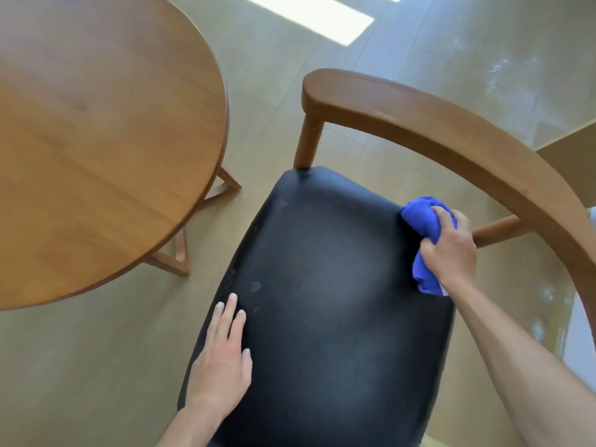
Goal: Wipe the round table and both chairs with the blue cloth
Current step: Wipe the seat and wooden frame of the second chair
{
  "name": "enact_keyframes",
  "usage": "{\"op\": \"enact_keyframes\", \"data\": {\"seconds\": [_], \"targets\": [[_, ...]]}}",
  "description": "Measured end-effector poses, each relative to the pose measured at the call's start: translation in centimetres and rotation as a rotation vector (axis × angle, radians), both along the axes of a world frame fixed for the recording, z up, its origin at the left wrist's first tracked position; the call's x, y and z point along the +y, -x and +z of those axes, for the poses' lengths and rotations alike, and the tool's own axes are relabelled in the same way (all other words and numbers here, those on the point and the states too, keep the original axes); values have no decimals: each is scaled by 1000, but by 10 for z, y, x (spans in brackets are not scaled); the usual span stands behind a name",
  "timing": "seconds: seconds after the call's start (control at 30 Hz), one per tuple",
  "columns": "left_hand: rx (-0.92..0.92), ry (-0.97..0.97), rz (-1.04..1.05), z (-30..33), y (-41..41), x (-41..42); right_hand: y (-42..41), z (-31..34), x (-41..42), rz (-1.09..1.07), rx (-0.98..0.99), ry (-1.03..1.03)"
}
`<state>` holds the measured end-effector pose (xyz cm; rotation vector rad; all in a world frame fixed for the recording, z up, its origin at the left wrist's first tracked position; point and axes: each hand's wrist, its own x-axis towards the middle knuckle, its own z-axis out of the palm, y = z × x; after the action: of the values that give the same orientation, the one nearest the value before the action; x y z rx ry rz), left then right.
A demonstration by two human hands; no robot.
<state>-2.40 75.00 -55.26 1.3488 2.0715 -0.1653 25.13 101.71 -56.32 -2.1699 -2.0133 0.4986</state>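
A wooden chair with a curved backrest (451, 130) and a black padded seat (322, 285) fills the middle and right. My right hand (450, 250) grips the bunched blue cloth (421, 221) and presses it on the seat's far right edge, near the backrest. My left hand (222, 356) lies flat with straight fingers on the seat's near left edge. The round wooden table (96, 140) stands to the left of the chair, its top bare. Faint dusty smears show on the seat's left part.
The table's wooden legs (180, 256) splay out onto the beige floor (80, 366) between table and chair. Bright patches of light (309, 14) lie on the floor at the top. A pale wooden panel (571, 156) shows behind the backrest at the right.
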Motion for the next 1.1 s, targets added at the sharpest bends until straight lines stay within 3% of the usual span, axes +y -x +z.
{"op": "enact_keyframes", "data": {"seconds": [0.2,0.4,0.53,0.77,0.97,1.1], "targets": [[-23,-47,-2,-4,7,-4,34,-8,-6,-190,59,-37],[-125,-140,73,-7,23,-2,107,-10,-26,-151,105,-65],[-178,-209,133,-8,45,-5,171,-11,-59,64,116,-69],[-102,-181,292,-6,73,-21,230,-6,-155,528,66,-181],[-86,-223,425,10,81,-18,221,-7,-254,910,65,-63],[-67,-221,306,23,71,-15,178,-8,-290,1229,112,15]]}}
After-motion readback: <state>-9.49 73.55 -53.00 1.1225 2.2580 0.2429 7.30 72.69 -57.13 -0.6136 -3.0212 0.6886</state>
